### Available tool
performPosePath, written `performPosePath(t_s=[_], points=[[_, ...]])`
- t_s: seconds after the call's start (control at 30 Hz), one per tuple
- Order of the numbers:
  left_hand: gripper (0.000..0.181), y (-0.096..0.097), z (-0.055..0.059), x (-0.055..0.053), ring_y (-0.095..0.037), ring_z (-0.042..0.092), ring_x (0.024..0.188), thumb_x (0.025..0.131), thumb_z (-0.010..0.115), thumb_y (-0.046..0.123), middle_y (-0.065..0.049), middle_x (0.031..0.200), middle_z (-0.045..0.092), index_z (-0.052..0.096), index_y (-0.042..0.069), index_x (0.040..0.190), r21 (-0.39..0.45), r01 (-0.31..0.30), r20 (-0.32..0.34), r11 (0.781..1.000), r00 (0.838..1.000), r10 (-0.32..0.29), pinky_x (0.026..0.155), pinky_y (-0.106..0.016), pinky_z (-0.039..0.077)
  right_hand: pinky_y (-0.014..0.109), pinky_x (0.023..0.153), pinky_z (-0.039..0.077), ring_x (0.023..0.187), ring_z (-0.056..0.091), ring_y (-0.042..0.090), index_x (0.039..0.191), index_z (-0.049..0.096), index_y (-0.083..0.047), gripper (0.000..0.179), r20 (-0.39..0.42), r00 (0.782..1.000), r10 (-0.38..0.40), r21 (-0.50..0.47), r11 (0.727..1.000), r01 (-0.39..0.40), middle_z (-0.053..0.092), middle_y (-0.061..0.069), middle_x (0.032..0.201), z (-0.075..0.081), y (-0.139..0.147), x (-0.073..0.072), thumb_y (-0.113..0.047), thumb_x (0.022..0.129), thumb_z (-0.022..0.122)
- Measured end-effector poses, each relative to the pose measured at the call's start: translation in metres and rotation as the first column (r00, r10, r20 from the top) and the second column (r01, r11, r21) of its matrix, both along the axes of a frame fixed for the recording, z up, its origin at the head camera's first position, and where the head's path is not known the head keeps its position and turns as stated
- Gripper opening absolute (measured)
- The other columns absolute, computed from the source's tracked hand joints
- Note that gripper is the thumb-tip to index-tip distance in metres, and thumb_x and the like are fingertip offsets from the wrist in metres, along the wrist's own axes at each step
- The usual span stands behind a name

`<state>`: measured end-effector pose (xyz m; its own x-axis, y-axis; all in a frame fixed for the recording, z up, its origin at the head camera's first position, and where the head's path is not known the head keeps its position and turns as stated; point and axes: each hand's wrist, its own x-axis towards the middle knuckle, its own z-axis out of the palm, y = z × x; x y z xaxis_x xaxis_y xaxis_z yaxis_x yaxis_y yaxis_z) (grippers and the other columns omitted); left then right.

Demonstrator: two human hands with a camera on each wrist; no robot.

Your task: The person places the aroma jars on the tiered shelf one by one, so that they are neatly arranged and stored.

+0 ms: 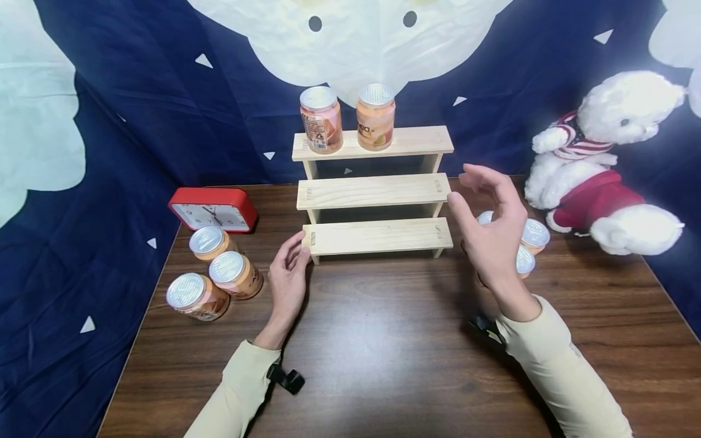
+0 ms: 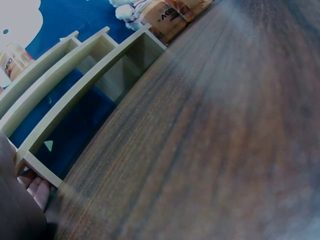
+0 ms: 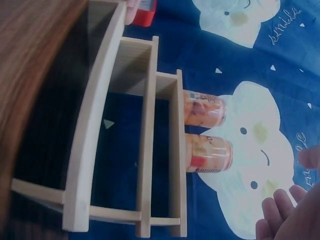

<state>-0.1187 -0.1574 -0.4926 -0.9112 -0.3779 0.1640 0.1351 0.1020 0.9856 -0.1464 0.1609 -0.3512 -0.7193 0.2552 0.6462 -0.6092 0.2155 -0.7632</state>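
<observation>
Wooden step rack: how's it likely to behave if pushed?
Probably stiff: the rack's planks look straight and firmly joined to their supports. Likely fairly light for its size, being an open frame of thin boards. It may get top-heavy or shed its load, since two jars stand on the highest step, with no lip visible.

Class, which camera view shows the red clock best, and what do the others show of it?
The head view: it shows the red clock almost whole, with its white face turned to the camera. The right wrist view catches only part of it at the top edge; the left wrist view does not show it.
</observation>
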Motion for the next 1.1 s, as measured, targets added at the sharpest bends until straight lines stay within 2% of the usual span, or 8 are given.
performPosePath(t_s=[0.23, 0.43, 0.5, 0.7, 0.83, 0.93, 1.1], points=[[0.034, -0.001, -0.002, 0.0, -0.005, 0.07, 0.112, 0.109, 0.069, 0.005, -0.022, 0.132, 0.076, 0.074, 0.004, 0.142, 0.003, -0.004, -0.01, 1.0, 1.0, 0.004, 0.099, -0.015, 0.055, 0.03, 0.106, 0.051, 0.112, 0.07, 0.017, 0.13, 0.075, 0.007, 0.042, 0.005, 1.0, -0.017, 0.027, 0.999, 0.017, 0.076, -0.004, 0.112, -0.01, 0.014, 0.004, 0.007, 0.088, 0.082], [0.033, -0.004, -0.014, -0.005, -0.01, 0.072, 0.113, 0.107, 0.074, 0.012, -0.017, 0.127, 0.078, 0.077, 0.008, 0.139, 0.015, 0.009, -0.053, 1.0, 0.999, -0.009, 0.097, -0.017, 0.057, 0.026, 0.105, 0.054, 0.109, 0.071, 0.014, 0.13, 0.074, 0.009, 0.042, 0.044, 0.998, -0.036, 0.038, 0.999, 0.034, 0.076, -0.005, 0.112, -0.019, 0.032, 0.005, 0.009, 0.088, 0.083], [0.033, -0.005, -0.016, -0.006, -0.01, 0.072, 0.114, 0.107, 0.074, 0.014, -0.014, 0.128, 0.079, 0.077, 0.01, 0.139, 0.012, 0.009, -0.046, 1.0, 0.999, -0.008, 0.097, -0.018, 0.057, 0.025, 0.104, 0.054, 0.107, 0.071, 0.013, 0.129, 0.075, 0.009, 0.042, 0.05, 0.997, -0.054, 0.058, 0.997, 0.051, 0.076, -0.005, 0.112, -0.022, 0.038, 0.007, 0.009, 0.088, 0.083], [0.034, -0.001, -0.005, -0.002, -0.006, 0.071, 0.111, 0.107, 0.07, 0.005, -0.022, 0.131, 0.076, 0.074, 0.004, 0.142, 0.002, -0.002, -0.02, 1.0, 1.0, 0.002, 0.098, -0.016, 0.056, 0.022, 0.095, 0.051, 0.102, 0.069, 0.012, 0.123, 0.078, 0.008, 0.036, 0.045, 0.991, -0.126, 0.118, 0.986, 0.12, 0.077, 0.001, 0.11, -0.036, 0.054, 0.011, 0.011, 0.087, 0.082], [0.034, 0.0, -0.002, -0.001, -0.004, 0.07, 0.111, 0.108, 0.069, 0.004, -0.022, 0.131, 0.076, 0.074, 0.004, 0.142, 0.013, -0.003, -0.01, 1.0, 1.0, 0.003, 0.098, -0.016, 0.055, 0.022, 0.094, 0.048, 0.102, 0.065, 0.009, 0.121, 0.078, 0.011, 0.037, 0.042, 0.987, -0.157, 0.143, 0.978, 0.15, 0.076, -0.004, 0.109, -0.044, 0.064, 0.018, 0.014, 0.085, 0.082], [0.033, -0.001, -0.004, -0.001, -0.005, 0.071, 0.11, 0.107, 0.071, 0.006, -0.02, 0.129, 0.077, 0.075, 0.006, 0.14, 0.017, -0.009, -0.027, 1.0, 1.0, 0.01, 0.097, -0.016, 0.056, 0.021, 0.095, 0.046, 0.102, 0.062, 0.005, 0.121, 0.078, 0.011, 0.038, 0.041, 0.981, -0.19, 0.171, 0.969, 0.181, 0.076, -0.006, 0.109, -0.044, 0.071, 0.026, 0.014, 0.083, 0.081], [0.032, -0.002, -0.007, -0.003, -0.007, 0.072, 0.11, 0.106, 0.072, 0.007, -0.017, 0.126, 0.078, 0.077, 0.007, 0.138, 0.017, -0.019, -0.044, 1.0, 0.999, 0.02, 0.096, -0.016, 0.056, 0.02, 0.095, 0.045, 0.1, 0.061, 0.002, 0.119, 0.076, 0.016, 0.036, 0.039, 0.975, -0.219, 0.19, 0.959, 0.208, 0.074, -0.014, 0.105, -0.032, 0.074, 0.043, 0.013, 0.083, 0.081]])
